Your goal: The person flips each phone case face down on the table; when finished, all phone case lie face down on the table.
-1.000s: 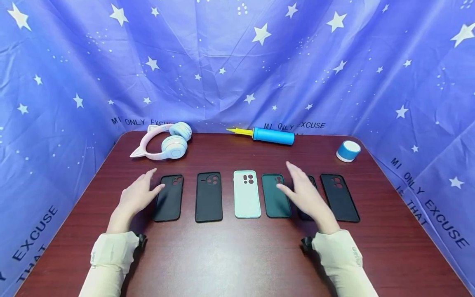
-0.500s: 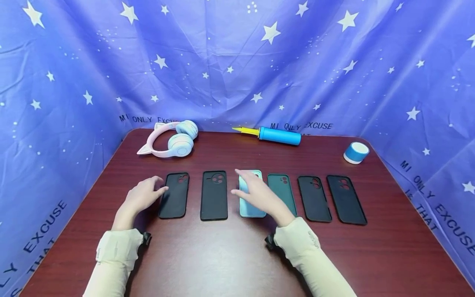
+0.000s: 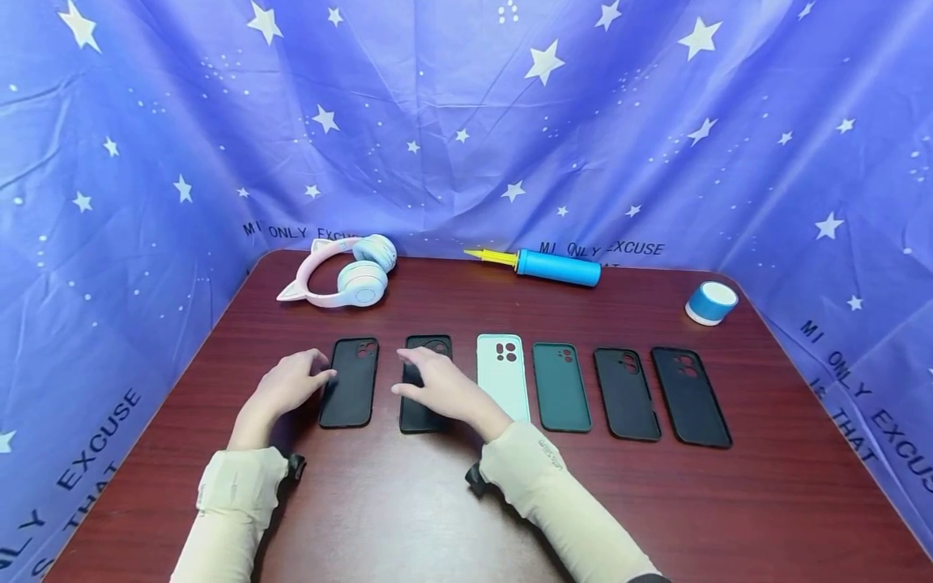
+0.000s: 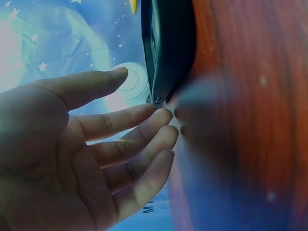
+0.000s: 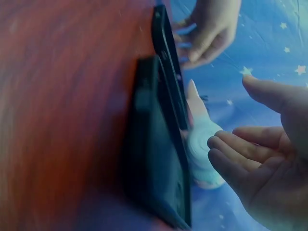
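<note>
Six phone cases lie in a row on the dark red table [image 3: 452,502]. My left hand [image 3: 299,376] lies open beside the leftmost black case [image 3: 351,385], its fingertips [image 4: 161,115] on the table at that case's left edge [image 4: 168,48]. My right hand [image 3: 426,380] is open with straight fingers spread over the second black case [image 3: 430,346], partly hiding it. In the right wrist view the fingers [image 5: 231,144] float a little off this case [image 5: 159,159]. Further right lie a mint case [image 3: 503,376], a dark green case [image 3: 561,386] and two black cases [image 3: 625,393] [image 3: 690,397].
Pink cat-ear headphones [image 3: 342,275], a blue pump with a yellow nozzle [image 3: 554,265] and a small blue-and-white cylinder [image 3: 711,302] sit along the table's far edge. Star-printed blue cloth [image 3: 466,121] surrounds the table on three sides.
My right hand has swept left along the row, from the right-hand black cases past the mint one to the second black case. My left hand has stayed by the leftmost case.
</note>
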Motion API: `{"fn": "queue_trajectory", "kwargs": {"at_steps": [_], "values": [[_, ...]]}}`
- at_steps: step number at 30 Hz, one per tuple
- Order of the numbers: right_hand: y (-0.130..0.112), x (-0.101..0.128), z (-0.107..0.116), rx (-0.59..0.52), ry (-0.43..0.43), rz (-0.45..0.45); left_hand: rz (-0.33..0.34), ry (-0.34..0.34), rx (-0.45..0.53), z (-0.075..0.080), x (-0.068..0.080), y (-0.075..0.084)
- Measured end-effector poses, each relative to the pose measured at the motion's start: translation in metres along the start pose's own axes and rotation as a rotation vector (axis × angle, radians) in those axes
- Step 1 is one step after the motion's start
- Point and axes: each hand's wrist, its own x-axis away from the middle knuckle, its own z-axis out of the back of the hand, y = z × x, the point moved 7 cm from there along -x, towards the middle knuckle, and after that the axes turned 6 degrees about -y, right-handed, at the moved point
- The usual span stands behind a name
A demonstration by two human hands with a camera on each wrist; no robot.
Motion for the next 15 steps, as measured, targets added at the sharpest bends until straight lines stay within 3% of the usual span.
{"fn": "queue_trajectory", "kwargs": {"at_steps": [10,15], "values": [[-0.017,-0.022,-0.026,0.041,0.010,0.009,-0.013,-0.013,0.023,-0.003,-0.002,-0.002],[-0.020,-0.027,-0.033,0.064,0.005,-0.027,-0.009,-0.015,0.027,-0.005,-0.002,-0.001]]}}
